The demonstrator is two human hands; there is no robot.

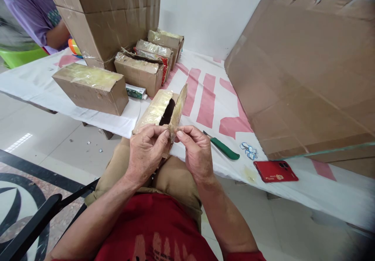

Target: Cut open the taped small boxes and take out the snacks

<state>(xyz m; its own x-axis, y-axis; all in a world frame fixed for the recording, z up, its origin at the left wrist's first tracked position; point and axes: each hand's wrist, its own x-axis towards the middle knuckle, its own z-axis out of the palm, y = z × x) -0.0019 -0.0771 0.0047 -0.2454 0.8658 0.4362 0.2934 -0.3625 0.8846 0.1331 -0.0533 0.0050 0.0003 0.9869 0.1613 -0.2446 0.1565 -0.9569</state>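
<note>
A small cardboard box (151, 112), its top covered with yellowed tape, rests at the table's front edge with one flap (180, 104) raised over a dark opening. My left hand (148, 150) is closed at the near end of the box, thumb and forefinger pinching at the flap's lower corner. Facing it, my right hand (197, 151) pinches the tape at that same corner. The two thumbs almost meet there. To the right of my right hand lies a knife (225, 148) with a green handle, its blade pointing back to the left.
Several taped cardboard boxes (90, 87) stand left and behind, beside a tall carton (99, 31). A tube (136, 92) lies between them. On the right are a red phone (275, 171), a small blue-and-white bundle (249, 151) and a large cardboard sheet (304, 77). Another person's arm (57, 36) shows upper left.
</note>
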